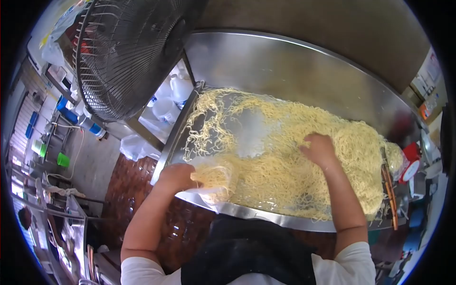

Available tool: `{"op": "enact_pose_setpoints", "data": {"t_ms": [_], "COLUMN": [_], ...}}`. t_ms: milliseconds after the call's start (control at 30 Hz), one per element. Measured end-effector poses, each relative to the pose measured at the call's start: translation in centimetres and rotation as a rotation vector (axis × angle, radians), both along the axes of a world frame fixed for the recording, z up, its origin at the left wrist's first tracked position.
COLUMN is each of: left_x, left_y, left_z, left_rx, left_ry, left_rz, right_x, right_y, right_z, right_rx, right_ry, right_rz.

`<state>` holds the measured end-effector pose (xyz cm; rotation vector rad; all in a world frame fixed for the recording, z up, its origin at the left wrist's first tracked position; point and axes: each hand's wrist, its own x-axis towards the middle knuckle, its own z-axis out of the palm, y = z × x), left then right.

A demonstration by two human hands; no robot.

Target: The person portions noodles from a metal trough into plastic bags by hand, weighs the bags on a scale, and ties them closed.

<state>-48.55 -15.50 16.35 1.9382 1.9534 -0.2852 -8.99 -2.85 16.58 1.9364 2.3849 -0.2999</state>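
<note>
Yellow noodles (285, 175) lie spread over a metal tray-like table (266, 57), heaped thickest on the right. At the table's front left, my left hand (178, 178) is closed on the edge of a clear plastic bag (221, 178) with noodles in it; some of its fingers are hidden by the bag. My right hand (320, 149) reaches over the noodles right of the middle. Its thumb and fingers are apart and bent down toward the strands, with nothing seen in them. A thinner clump of loose strands lies at the far left end.
A large black fan (128, 57) looms at the upper left. White plastic jugs (180, 89) and a bucket stand beyond the table's left edge. Long wooden sticks (389, 194) lean at the right end, beside a red scale (409, 166) and a bagged bundle of noodles (395, 156).
</note>
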Motion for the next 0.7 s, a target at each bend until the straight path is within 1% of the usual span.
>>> {"op": "enact_pose_setpoints", "data": {"t_ms": [67,100,133,200,233,300,333,400,433,467,500,567,600,700], "left_x": [-0.6,-1.0,-1.2,-1.0,-0.9,-1.7,-2.1,-2.5,-2.2,-1.6,-0.6,1.9,3.0,3.7], "left_y": [-0.3,-0.2,-0.3,-0.7,-0.9,-2.0,-2.1,-2.0,-2.2,-1.6,-1.0,0.1,0.4,0.4], "left_z": [0.0,-0.2,-0.3,0.4,0.7,-2.4,-3.6,-5.3,-5.9,-6.0,-5.8,-4.5,-4.1,-2.7], "left_rx": [0.033,0.040,0.048,0.033,0.026,0.272,0.399,0.526,0.587,0.731,0.697,0.626,0.600,0.479], "left_ry": [-0.130,-0.205,-0.280,-0.395,-0.453,-0.652,-0.749,-0.795,-0.820,-0.842,-0.973,-1.233,-1.257,-1.270], "left_rz": [0.038,0.047,0.056,0.125,0.160,0.279,0.338,0.415,0.458,0.370,0.401,0.441,0.429,0.415], "right_x": [-4.9,-7.2,-9.4,-14.1,-15.4,-17.1,-16.9,-16.1,-16.7,-17.7,-19.0,-22.4,-23.2,-23.0], "right_y": [-2.0,-3.2,-4.5,-7.0,-7.2,-7.3,-6.6,-4.7,-4.8,-5.6,-6.3,-6.9,-7.1,-4.9], "right_z": [0.4,-1.0,-3.7,-6.9,-8.2,-9.7,-9.3,-7.9,-6.1,-3.6,-2.2,-3.3,-3.4,-1.7], "right_rx": [-0.100,-0.091,-0.067,-0.131,-0.168,-0.242,-0.257,-0.297,-0.272,-0.247,-0.214,-0.256,-0.275,-0.290], "right_ry": [0.218,0.292,0.354,0.410,0.390,0.352,0.350,0.337,0.509,0.682,0.858,0.534,0.370,0.388], "right_rz": [0.060,0.203,0.351,0.483,0.451,0.385,0.407,0.458,0.463,0.462,0.454,0.742,0.871,0.751]}}
